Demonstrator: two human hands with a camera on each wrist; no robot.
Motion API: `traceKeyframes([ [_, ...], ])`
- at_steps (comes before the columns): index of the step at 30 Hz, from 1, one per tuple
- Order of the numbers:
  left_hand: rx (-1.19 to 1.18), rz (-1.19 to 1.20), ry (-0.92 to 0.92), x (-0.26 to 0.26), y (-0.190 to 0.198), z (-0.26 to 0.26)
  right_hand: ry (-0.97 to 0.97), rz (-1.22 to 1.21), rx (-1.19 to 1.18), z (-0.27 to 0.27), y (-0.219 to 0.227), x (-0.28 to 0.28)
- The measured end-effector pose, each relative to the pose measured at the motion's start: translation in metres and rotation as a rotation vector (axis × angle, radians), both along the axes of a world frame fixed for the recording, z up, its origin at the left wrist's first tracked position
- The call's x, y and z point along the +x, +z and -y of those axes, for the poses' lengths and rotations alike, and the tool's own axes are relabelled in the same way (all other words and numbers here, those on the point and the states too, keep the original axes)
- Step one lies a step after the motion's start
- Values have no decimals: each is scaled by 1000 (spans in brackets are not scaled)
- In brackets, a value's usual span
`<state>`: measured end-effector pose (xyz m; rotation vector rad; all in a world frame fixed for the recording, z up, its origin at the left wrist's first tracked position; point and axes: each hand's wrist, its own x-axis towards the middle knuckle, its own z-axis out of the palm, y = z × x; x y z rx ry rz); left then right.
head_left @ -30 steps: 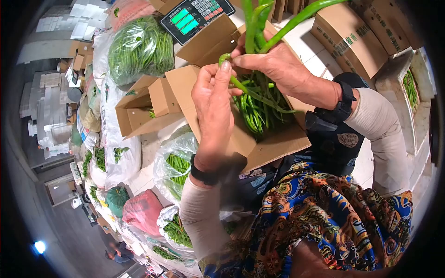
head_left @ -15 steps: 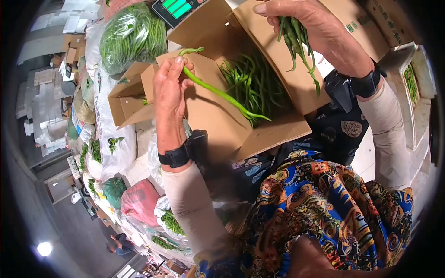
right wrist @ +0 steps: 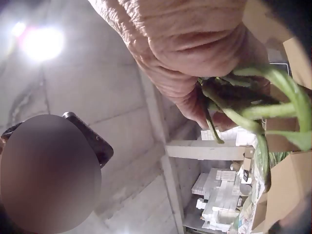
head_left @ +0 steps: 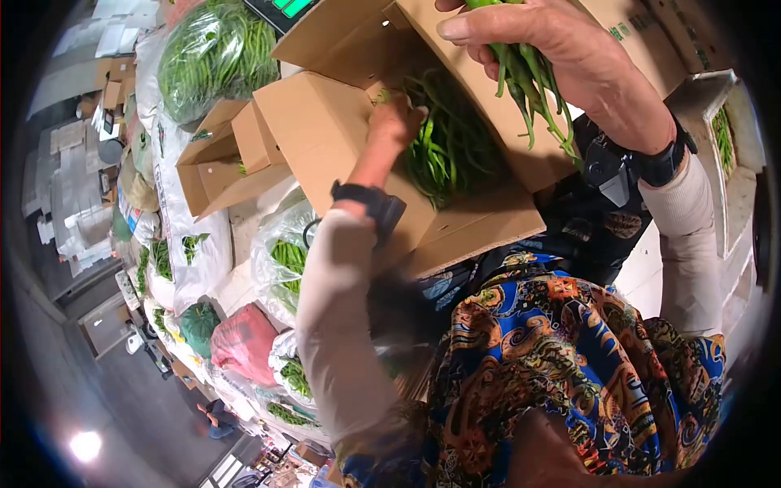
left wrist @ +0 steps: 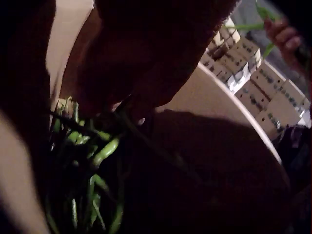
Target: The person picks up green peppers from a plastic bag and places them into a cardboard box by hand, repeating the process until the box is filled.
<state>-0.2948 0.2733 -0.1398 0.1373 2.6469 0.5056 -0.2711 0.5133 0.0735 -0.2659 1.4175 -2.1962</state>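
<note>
My left hand [head_left: 394,120] is down inside an open cardboard box [head_left: 305,122], at the left side of a heap of long green chili peppers [head_left: 443,159]. In the left wrist view its fingers are in deep shadow, right over the peppers [left wrist: 105,151], and a thin dark strand runs out from them. I cannot tell whether they grip a pepper. Above the box's right flap, my right hand [head_left: 582,61] grips a bunch of green chili peppers [head_left: 529,85]; their tips hang below the palm. The right wrist view shows these peppers [right wrist: 243,119] poking out between the curled fingers.
A smaller open carton [head_left: 236,163] stands left of the box. Beyond it are a clear bag of green pods [head_left: 215,61] and a scale [head_left: 289,6]. A plastic bag [head_left: 285,252] and a pink sack [head_left: 244,342] lie nearer. A white crate [head_left: 720,146] stands at right.
A second ago both hands were together over the box. They parted, the left with one long pepper, the right with the bunch; now the left hand has gone down into the box.
</note>
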Motion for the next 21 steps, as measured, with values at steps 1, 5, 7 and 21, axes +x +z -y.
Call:
traceKeyframes([
  [1,-77,-37,-72,4,-12,-3,-211,-302,91,8,-3,12],
  [5,-317,-4,-91,20,-27,-34,-465,-596,210,19,5,25],
  [7,-307,-50,-47,21,-38,-43,-152,-220,60,-6,15,-6],
  [21,669,115,242,24,61,-39,37,161,239,7,-2,3],
])
